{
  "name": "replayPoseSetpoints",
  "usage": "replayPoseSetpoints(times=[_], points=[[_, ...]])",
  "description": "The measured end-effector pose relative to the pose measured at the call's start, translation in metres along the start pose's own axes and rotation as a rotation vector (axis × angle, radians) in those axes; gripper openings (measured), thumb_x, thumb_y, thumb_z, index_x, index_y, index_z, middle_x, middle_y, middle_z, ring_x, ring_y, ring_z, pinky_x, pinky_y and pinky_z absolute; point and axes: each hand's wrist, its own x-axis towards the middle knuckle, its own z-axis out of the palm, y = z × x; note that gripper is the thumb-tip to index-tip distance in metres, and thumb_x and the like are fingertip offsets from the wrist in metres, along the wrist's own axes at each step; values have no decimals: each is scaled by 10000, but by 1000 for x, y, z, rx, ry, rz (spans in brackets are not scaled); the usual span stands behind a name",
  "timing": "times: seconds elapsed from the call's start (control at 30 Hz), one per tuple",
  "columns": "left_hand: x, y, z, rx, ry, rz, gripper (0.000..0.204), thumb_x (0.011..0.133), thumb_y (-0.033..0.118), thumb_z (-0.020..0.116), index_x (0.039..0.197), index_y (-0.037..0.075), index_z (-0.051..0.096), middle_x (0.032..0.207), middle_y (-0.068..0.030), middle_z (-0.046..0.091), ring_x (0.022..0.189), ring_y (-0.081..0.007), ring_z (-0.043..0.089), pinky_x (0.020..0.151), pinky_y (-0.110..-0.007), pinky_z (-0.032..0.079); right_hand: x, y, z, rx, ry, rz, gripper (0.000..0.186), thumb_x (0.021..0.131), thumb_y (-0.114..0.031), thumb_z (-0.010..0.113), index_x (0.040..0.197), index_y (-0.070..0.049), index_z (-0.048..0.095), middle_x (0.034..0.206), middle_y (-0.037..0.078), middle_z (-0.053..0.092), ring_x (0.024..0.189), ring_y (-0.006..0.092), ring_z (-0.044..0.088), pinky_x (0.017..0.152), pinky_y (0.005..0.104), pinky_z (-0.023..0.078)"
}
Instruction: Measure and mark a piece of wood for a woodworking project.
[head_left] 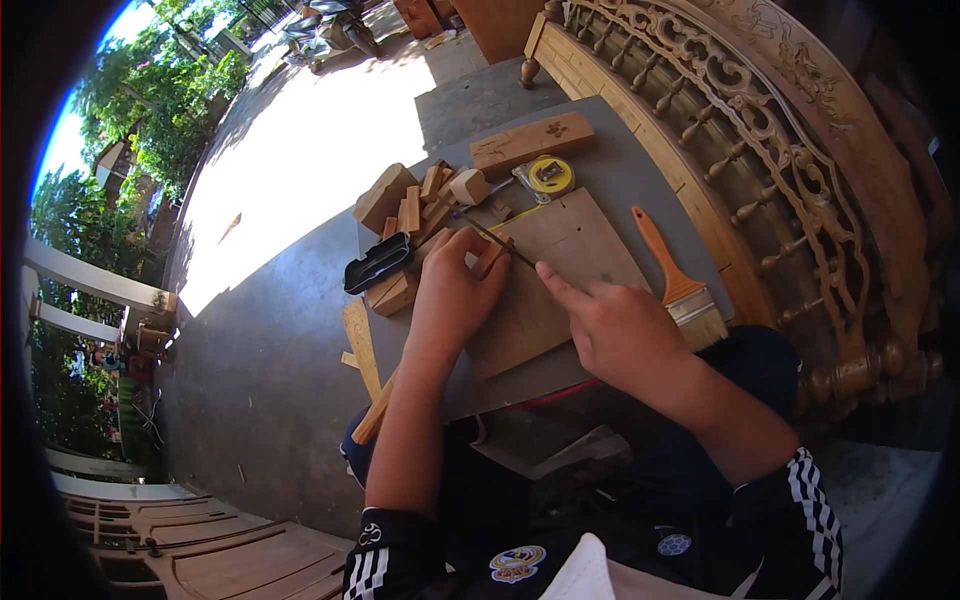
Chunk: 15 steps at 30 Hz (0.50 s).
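Note:
My left hand [455, 290] is closed around a small wooden block [492, 257], pressing it down near the left edge of a flat wooden board [580, 265]. A long, thin, dark tool like a file [495, 238] lies across the block's far end. My right hand [625, 325] grips its near end, index finger stretched along it; the fingers cover any handle. Just beyond the board is a yellow tape measure [549, 175]. To the right lies a wide paintbrush [672, 270] with an orange handle. An open black case [377, 262] sits left of my left hand.
Several wood offcuts [412, 208] are heaped at the low grey table's [625, 165] far left. A long wooden block [532, 143] lies at its far edge. Carved wooden furniture [740, 170] stands close on the right. A motorbike [330, 32] is parked far off.

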Motion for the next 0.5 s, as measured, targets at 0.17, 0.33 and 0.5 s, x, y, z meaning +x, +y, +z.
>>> replayPoseSetpoints(times=[0.17, 0.33, 0.5], points=[[2, -7, 4, -1, 4, 41, 230, 816, 136, 791, 888, -29, 648, 913, -218, 634, 871, -433, 654, 786, -473, 523, -2, -2, 3, 9, 15, -10, 658, 888, -47, 606, 1532, -123, 495, 856, 201, 654, 746, 371, 681, 699, 466, 577], [1, -6, 4, -11, 3, 9, 227, 821, 135, 794, 886, -31, 653, 909, -225, 643, 881, -436, 657, 777, -474, 524, -3, 0, 6, 13, 40, -30, 659, 891, -61, 616, 1536, -113, 487, 865, 195, 657, 732, 366, 690, 688, 461, 588], [0, -2, 5, 7, 3, 15, 225, 840, 144, 793, 887, -32, 659, 910, -225, 651, 877, -439, 658, 767, -475, 524, -4, -3, 0, -17, -10, -7, 679, 892, -57, 607, 1553, -106, 456, 904, 190, 665, 765, 355, 707, 717, 456, 595]])
